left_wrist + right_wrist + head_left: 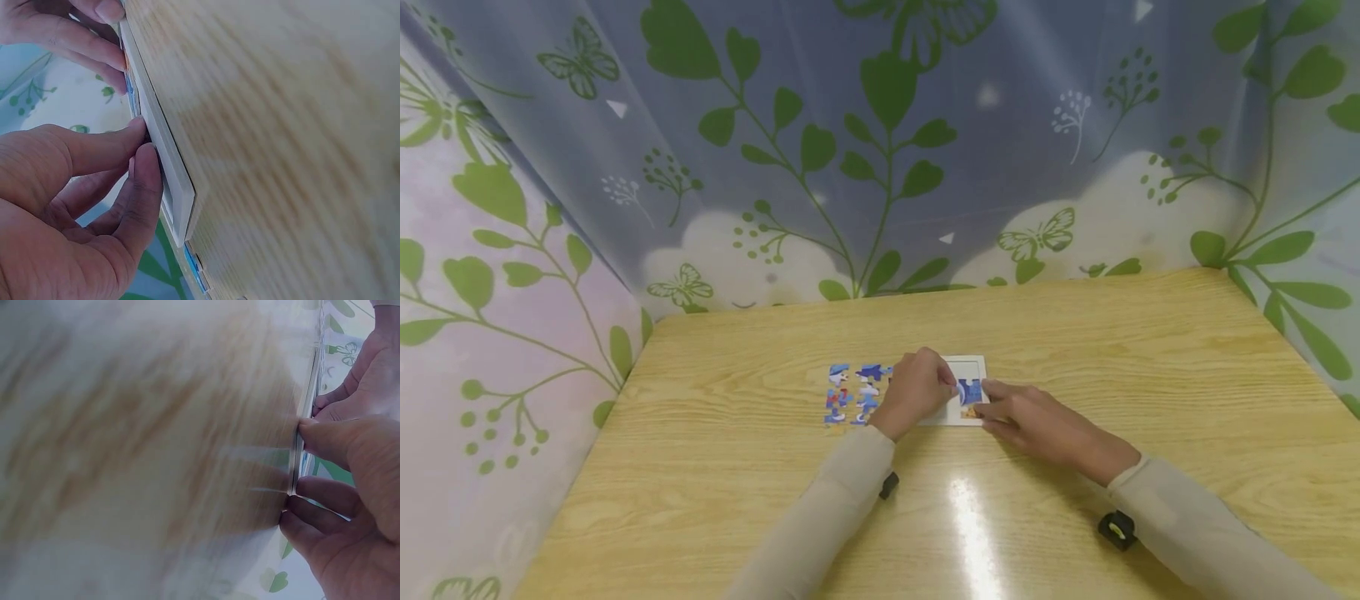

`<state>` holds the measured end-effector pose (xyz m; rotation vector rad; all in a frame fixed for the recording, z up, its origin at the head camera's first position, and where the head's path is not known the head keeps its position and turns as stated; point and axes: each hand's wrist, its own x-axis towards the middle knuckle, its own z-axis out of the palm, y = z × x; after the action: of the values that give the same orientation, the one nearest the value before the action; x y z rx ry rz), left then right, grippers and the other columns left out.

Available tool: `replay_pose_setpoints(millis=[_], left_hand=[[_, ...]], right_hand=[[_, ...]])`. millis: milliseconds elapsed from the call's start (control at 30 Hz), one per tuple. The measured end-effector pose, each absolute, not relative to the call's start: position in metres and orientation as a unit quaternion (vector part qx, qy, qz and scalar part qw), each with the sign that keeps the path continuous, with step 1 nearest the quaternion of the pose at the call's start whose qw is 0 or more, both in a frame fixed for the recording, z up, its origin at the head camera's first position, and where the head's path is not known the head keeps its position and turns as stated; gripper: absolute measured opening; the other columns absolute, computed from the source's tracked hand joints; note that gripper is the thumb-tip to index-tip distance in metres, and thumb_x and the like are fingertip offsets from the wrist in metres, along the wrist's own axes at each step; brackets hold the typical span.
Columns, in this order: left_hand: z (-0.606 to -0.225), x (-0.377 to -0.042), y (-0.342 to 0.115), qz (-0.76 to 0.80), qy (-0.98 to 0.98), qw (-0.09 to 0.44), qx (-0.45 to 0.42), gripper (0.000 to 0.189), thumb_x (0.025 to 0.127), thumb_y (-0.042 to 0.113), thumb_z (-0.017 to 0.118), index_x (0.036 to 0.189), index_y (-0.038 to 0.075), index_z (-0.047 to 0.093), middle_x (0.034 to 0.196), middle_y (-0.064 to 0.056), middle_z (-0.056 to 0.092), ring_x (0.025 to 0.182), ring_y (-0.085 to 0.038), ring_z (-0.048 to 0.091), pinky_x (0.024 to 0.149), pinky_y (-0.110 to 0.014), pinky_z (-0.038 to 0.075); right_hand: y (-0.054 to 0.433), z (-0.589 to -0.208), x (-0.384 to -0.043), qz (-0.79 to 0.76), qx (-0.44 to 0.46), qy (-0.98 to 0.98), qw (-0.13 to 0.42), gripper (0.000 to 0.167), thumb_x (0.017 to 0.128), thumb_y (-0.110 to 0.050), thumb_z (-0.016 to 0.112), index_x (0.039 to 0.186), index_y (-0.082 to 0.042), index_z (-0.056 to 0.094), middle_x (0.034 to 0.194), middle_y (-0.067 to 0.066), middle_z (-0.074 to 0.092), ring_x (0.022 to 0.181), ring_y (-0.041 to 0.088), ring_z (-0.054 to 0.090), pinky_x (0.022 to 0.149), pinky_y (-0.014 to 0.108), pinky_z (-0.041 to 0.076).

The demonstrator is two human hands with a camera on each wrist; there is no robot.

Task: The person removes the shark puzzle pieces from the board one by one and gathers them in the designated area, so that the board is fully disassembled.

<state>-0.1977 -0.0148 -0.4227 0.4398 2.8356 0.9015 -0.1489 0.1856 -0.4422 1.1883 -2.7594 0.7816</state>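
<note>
A white-rimmed puzzle board [983, 367] lies flat on the wooden table, with blue and orange pieces fitted in its right part. My left hand [913, 390] is over the board, pinching a small puzzle piece [961, 394] between thumb and forefinger; the fingers hide most of it. In the left wrist view the pinching fingertips [149, 153] are close against the board's inner rim. At the board's right end my right hand [1037, 421] rests its extended fingertips on the edge and the fitted pieces. The left hand covers the board's left part in the head view.
Several loose puzzle pieces [850, 396], blue, white and red, lie in rows on the table [737, 467] left of the board. A patterned curtain [880, 167] with leaves and butterflies hangs along the back edge and the sides.
</note>
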Motion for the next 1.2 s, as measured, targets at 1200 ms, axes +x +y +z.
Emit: replay_pose_setpoints(millis=[1200], left_hand=[[-0.414,-0.195,-0.056,0.380,0.915,0.059,0.123,0.005,0.089,0.008,0.076,0.084,0.007,0.077,0.078,-0.001,0.068,0.072,-0.015,0.061,0.064,-0.028,0.051]], right_hand=[[0.186,-0.438,-0.144,0.244,0.360,-0.900,0.010,0.026,0.095,-0.002,0.069,0.120,0.006,0.070,0.132,0.034,0.058,0.120,0.047,0.059,0.096,0.050,0.051]])
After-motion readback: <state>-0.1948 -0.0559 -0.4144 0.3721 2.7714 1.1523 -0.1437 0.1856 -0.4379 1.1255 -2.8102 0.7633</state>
